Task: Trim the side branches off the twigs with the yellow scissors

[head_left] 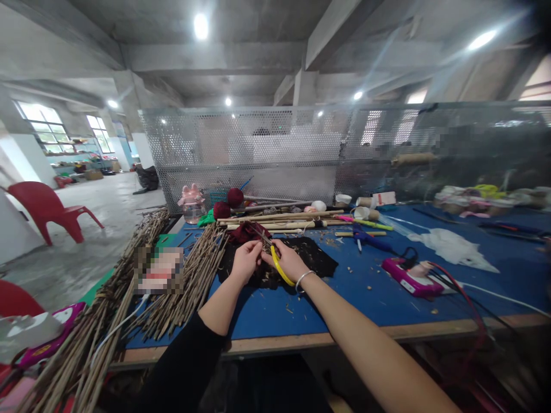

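My right hand (290,261) is wrapped round a pair of yellow-handled scissors (280,268), whose blades point up and away over a dark red bundle (243,232) that looks like yarn or cloth. Close beside it, my left hand (246,262) is closed in a pinch; what its fingers hold is too small or hidden to make out. Both hands are above a black cloth (322,258) strewn with small brown clippings. Just left of the cloth lies a spread pile of thin brown sticks (189,281).
A longer bundle of sticks (124,275) runs off the table's left edge. At the back are red yarn balls (235,198), a pink jar (192,205) and bamboo poles (284,217). A blue glue gun (368,236) and a purple power strip (411,278) with cables lie right.
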Motion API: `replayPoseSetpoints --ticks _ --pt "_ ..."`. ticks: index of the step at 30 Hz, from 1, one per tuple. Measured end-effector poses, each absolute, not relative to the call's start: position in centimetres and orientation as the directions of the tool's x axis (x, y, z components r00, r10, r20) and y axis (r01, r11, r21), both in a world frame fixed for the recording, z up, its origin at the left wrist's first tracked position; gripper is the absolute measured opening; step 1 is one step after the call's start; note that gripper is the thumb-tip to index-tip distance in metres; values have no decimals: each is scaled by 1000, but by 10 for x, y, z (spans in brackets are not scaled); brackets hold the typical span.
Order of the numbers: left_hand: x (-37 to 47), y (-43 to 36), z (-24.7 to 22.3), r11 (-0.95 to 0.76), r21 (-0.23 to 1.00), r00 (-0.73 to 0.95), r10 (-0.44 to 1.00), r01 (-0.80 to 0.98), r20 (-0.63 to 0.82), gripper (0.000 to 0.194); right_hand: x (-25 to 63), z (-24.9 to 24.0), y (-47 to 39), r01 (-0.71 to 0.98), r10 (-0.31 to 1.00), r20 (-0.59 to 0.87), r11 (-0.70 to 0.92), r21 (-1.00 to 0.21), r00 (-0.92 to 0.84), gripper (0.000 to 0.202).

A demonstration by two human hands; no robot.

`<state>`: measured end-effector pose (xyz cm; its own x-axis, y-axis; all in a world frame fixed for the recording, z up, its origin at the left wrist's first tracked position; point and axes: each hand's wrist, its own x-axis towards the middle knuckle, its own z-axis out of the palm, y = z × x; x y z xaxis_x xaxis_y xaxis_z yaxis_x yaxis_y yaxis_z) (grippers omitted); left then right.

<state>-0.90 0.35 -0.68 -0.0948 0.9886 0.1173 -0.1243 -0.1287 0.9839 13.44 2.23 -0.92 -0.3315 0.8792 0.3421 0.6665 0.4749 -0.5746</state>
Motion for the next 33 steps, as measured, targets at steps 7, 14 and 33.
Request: replayPoseSetpoints --ticks 7,14,33 --pt "-14 9 -12 -236 972 -170 957 13 235 30 135 -7 21 669 895 304 447 -594 -327 35" --pt "-22 10 -13 -241 923 -173 938 300 301 31 136 -4 21 709 900 286 436 -554 -330 31" --pt "-14 9 -5 -104 972 -168 983 -211 69 24 140 -3 26 759 921 299 378 -530 -249 42"
